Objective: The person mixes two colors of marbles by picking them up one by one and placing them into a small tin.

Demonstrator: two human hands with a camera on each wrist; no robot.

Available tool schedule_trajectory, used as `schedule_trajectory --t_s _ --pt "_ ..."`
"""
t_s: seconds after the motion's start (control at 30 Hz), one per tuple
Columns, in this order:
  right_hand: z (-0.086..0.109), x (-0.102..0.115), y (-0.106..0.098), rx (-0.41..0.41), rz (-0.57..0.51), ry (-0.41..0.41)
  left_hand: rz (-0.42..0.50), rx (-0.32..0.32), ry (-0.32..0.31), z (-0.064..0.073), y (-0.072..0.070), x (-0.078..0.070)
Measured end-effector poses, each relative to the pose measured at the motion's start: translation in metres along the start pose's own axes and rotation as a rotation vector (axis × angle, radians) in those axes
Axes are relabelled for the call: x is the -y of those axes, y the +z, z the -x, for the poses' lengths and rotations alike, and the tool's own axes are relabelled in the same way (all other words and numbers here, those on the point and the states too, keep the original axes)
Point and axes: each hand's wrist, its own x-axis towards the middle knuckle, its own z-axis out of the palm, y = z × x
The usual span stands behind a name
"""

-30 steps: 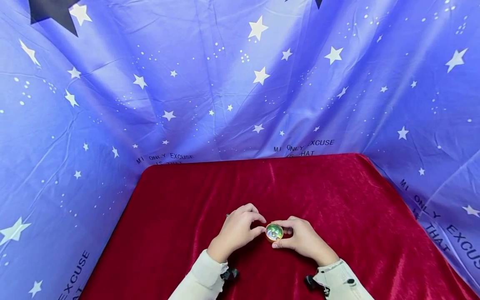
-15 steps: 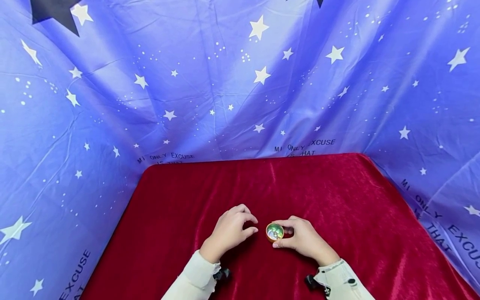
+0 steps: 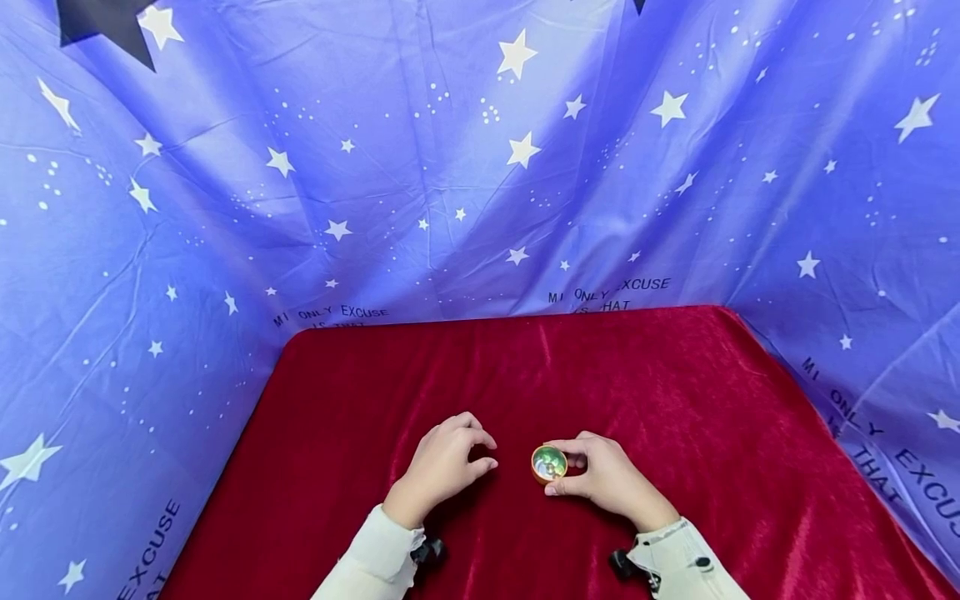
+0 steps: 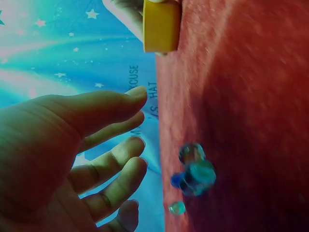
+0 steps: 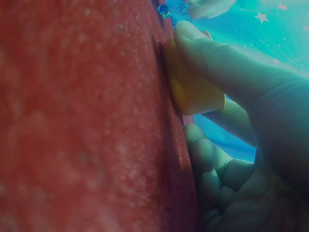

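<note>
A small round yellow container [image 3: 550, 464] with a shiny, glassy green top stands on the red cloth. My right hand [image 3: 609, 481] pinches its side between thumb and fingers; in the right wrist view the yellow wall [image 5: 198, 92] shows between them, its base close to the cloth. To the left, my left hand [image 3: 441, 461] hovers apart from the container, fingers loosely bent around nothing. Beneath those fingers, the left wrist view shows several glass marbles [image 4: 199, 176] in a cluster on the cloth, plus a small green one [image 4: 177, 208]. The hand hides them in the head view.
Red velvet cloth [image 3: 637, 375] covers the table, slightly creased. Blue star-printed curtains [image 3: 420, 183] enclose the back and both sides. Each wrist carries a small dark camera mount, such as the left one [image 3: 429, 552]. One blue marble [image 5: 164, 10] shows at the right wrist view's top.
My left hand has drawn away leftward from the yellow container, widening the gap between them. The right hand and the container stay in place.
</note>
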Motion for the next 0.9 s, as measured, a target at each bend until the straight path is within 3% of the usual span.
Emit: schedule_trajectory --t_s 0.57,0.9 --pt "-0.001 0.003 -0.002 0.025 -0.005 0.021 0.0 -0.015 -0.045 0.016 0.002 0.019" --pt "0.0 0.003 -0.001 0.028 -0.011 0.027 0.006 0.008 -0.085 0.022 0.005 0.024"
